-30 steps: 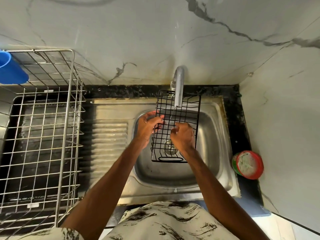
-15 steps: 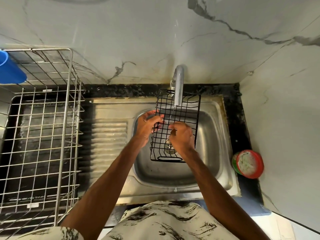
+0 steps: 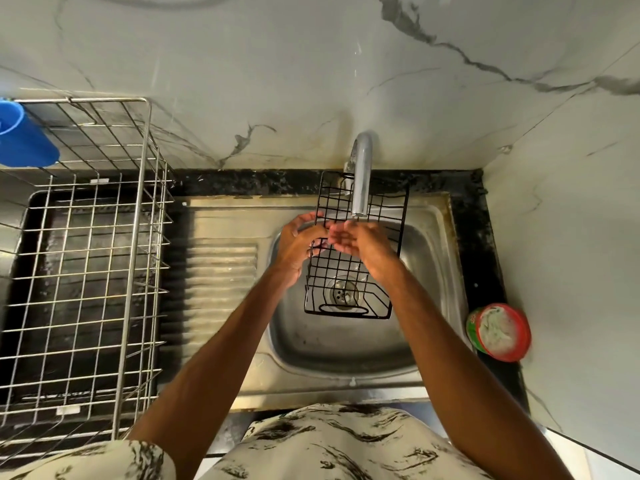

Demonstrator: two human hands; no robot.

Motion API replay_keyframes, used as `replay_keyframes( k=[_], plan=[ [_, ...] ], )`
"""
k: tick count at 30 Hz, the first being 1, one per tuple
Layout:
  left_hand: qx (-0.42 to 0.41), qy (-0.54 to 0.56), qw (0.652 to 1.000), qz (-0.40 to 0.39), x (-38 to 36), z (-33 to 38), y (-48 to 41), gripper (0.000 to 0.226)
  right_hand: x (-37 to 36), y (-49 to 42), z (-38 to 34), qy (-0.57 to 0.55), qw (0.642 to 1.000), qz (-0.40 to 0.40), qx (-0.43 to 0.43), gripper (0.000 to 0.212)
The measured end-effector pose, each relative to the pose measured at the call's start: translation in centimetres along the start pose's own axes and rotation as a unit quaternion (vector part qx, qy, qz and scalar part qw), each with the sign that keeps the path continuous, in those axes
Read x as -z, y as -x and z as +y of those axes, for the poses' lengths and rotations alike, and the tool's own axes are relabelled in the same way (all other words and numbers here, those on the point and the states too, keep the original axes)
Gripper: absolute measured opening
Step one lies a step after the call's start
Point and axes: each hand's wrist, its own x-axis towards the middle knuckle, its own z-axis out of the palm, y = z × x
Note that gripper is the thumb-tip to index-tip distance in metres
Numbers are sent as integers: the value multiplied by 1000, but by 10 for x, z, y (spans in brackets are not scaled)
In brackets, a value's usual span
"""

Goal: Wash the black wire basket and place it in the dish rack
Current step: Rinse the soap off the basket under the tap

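1. The steel sink (image 3: 346, 344) holds the black wire basket (image 3: 351, 268); it is tilted above the bowl, its far end up behind the tap (image 3: 362, 178), its near end low over the drain (image 3: 344, 292), which shows through the grid.
2. The dish rack (image 3: 138, 237) stands to the left of the draining board, well apart from the basket; a blue cup (image 3: 24, 140) sits at its far left corner.
3. A red-and-green tub (image 3: 498, 332) with whitish paste inside sits on the dark counter just right of the sink.
4. The left hand (image 3: 298, 244) grips the basket's left edge; fingers curled round the wire.
5. The right hand (image 3: 360, 240) lies on the grid just below the spout; its fingers, slightly blurred, are stretched out and a little apart, pointing left, holding nothing.
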Motion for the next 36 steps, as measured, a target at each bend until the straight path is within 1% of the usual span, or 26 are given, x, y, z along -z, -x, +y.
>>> replay_keyframes(
  k=[2,6,8,9,10,11,13,14,15,17,18,19,20,21,23,26,27,29,30,32,34,36],
  plan=[
    [-8,18,1000,-2,-1,5,1,65,0,2,12,109,993,-45,-27,27],
    [-19,41,999,3,1,9,2,66,-3,7,18,195,973,-103,-67,27],
    [-19,43,999,3,4,6,-1,63,0,9,19,280,947,-112,-108,24],
    [-18,44,999,2,6,5,-2,59,1,9,21,324,932,-108,-123,24],
    [-16,44,999,3,6,4,-3,56,3,11,23,371,917,-84,-116,23],
    [-14,45,999,8,6,4,-4,54,3,12,23,424,900,-49,-90,21],
    [-17,42,999,24,5,5,-5,51,0,24,18,547,837,26,-20,21],
    [-18,38,998,37,4,6,-6,50,-5,30,16,583,811,49,8,23],
    [-19,36,998,50,4,7,-5,50,-9,36,17,592,804,51,28,22],
    [-21,39,997,63,6,9,-5,49,-15,41,24,573,819,13,40,9],
    [-21,42,997,63,7,10,-4,48,-16,42,30,559,828,-21,33,13],
    [-19,47,997,63,9,10,-4,46,-17,44,36,559,827,-60,14,24],
    [-18,50,997,62,11,9,-3,45,-19,48,41,565,820,-93,-6,30],
    [-19,53,996,62,13,9,-3,45,-21,52,43,560,822,-106,-17,31],
    [-27,53,996,59,14,9,-3,47,-22,57,48,548,830,-100,-19,33],
    [-39,57,996,60,14,12,-2,52,-26,59,51,547,833,-76,-6,50],
    [-37,62,995,63,14,12,-2,54,-28,59,51,538,841,-60,1,51],
    [-33,73,995,68,15,13,-2,55,-29,57,49,515,856,-17,24,43],
    [-31,80,994,70,16,13,-2,53,-29,57,47,512,858,3,35,40],
    [-25,97,992,75,17,14,0,54,-29,57,45,525,849,24,47,42],
    [-18,110,991,78,17,16,1,68,-29,58,44,547,835,29,53,52],
    [-11,121,989,81,18,16,1,82,-29,58,43,560,826,24,58,56]
  ],
)
